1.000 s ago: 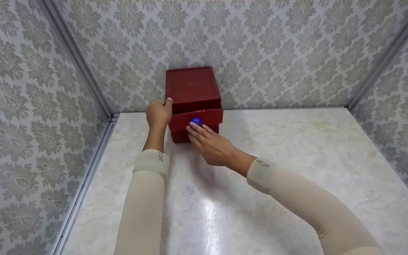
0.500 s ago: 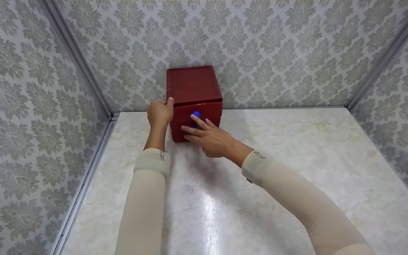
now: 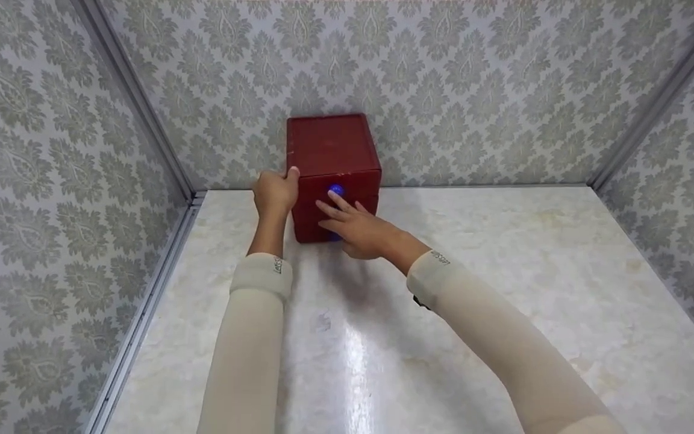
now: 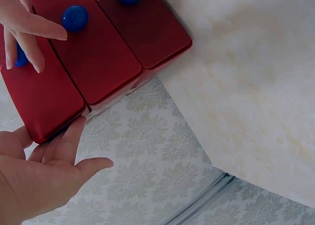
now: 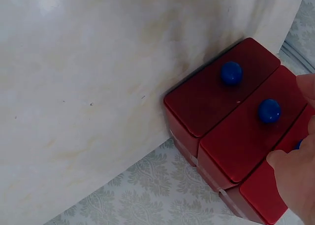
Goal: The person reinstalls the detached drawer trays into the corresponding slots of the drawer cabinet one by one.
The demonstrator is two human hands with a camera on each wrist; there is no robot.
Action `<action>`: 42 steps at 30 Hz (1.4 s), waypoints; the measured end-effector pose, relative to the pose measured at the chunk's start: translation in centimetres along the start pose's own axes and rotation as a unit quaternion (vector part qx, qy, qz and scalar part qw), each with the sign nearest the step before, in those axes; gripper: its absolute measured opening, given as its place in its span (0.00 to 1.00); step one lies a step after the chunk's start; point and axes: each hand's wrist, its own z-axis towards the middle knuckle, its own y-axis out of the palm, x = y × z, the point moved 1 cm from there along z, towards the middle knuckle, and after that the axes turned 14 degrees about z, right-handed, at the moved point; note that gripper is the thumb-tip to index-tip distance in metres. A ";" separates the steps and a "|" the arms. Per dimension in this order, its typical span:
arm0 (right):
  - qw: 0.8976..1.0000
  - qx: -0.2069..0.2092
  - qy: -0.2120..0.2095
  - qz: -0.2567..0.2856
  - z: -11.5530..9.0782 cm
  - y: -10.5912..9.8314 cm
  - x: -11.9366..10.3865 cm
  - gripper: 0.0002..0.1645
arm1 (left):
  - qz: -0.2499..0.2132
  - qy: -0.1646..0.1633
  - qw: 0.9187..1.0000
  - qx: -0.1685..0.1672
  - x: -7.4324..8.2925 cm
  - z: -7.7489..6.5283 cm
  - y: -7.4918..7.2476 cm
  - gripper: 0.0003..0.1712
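Note:
A dark red drawer cabinet (image 3: 330, 144) stands against the back wall, with three stacked drawers, all pushed in. Each carries a round blue knob; the wrist views show the middle knob (image 4: 75, 18) and the bottom knob (image 5: 231, 73). My left hand (image 3: 276, 191) holds the cabinet's upper left edge, its thumb at the top front corner and its fingers along the side. Spread, fairly straight fingers of my right hand (image 3: 360, 230) lie at the top drawer's front, around and below the top knob (image 3: 335, 189). That hand hides part of the lower drawers in the head view.
The cabinet sits on a pale marbled table (image 3: 473, 271). Patterned wallpaper covers the back wall (image 3: 473, 108) and both side walls. A metal corner rail (image 3: 136, 96) runs down at the left.
The top drawer stood partly out and tilted; it has slid back flush into the cabinet. My right hand moved forward with it and its fingers spread. My left hand stayed on the edge.

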 end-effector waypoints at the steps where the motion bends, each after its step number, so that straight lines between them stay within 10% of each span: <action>1: 1.000 0.000 0.001 0.010 0.0 0.0 0.0 0.33 | 0.000 0.001 1.000 0.001 0.0 0.0 0.0 0.23; 16: 0.996 0.043 -0.024 0.069 -1.0 -0.5 0.2 0.33 | -0.008 -0.010 1.000 0.018 -0.1 0.2 0.2 0.22; 21: 0.989 0.134 -0.032 0.043 -2.4 -0.8 1.4 0.35 | -0.004 -0.002 0.999 0.038 -0.3 0.1 0.3 0.26; 27: 0.958 0.286 -0.012 -0.034 -4.8 -1.9 4.2 0.39 | -0.001 -0.004 0.999 0.042 -0.3 0.1 0.5 0.27; 42: 0.932 0.219 0.281 -0.063 -14.7 -4.9 14.2 0.53 | 0.001 -0.016 1.000 0.018 0.0 0.0 0.7 0.24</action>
